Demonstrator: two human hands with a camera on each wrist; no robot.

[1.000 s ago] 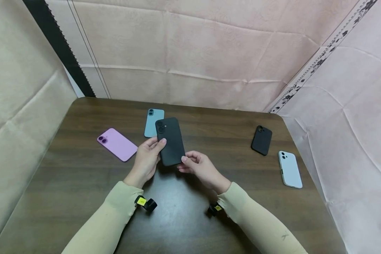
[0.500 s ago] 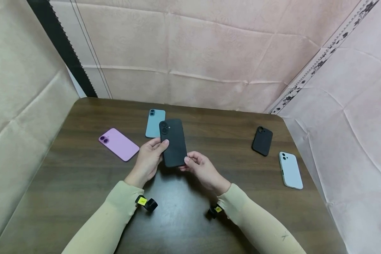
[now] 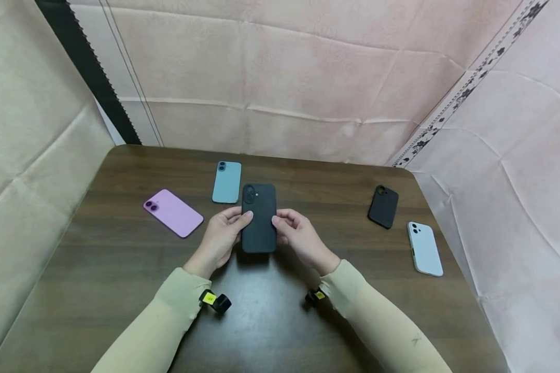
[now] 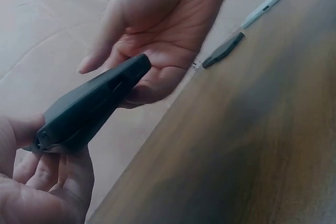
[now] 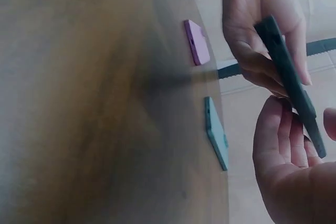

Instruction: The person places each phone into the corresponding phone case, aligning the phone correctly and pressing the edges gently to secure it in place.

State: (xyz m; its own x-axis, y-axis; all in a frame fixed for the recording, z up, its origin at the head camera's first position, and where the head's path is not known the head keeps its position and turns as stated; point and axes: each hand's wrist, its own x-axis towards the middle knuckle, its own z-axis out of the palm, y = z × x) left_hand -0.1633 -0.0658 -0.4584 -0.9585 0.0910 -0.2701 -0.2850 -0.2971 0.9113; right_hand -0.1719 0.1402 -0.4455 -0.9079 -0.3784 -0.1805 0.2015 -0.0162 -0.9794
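Both hands hold a black phone [image 3: 259, 228] above the table, its back and camera rings facing up in the head view. My left hand [image 3: 219, 238] grips its left edge, thumb on the back and fingers underneath. At the right edge, my right hand [image 3: 303, 241] has its thumb by the side and its curled fingers behind. In the right wrist view the right thumb [image 5: 329, 121] stands slightly off the phone [image 5: 289, 80]. The left wrist view shows cutouts along the edge of the phone [image 4: 97, 103].
A blue phone [image 3: 226, 182] lies just beyond the held one, and a purple phone [image 3: 173, 213] to the left. Farther right on the wooden table [image 3: 121, 290] lie a smaller black phone or case [image 3: 383, 206] and a pale blue one [image 3: 425, 248]. Cloth hangs around the table.
The black phone has come nearer and a little right, turning from a slant to straight. My right hand has shifted from its lower right corner up along the right edge.
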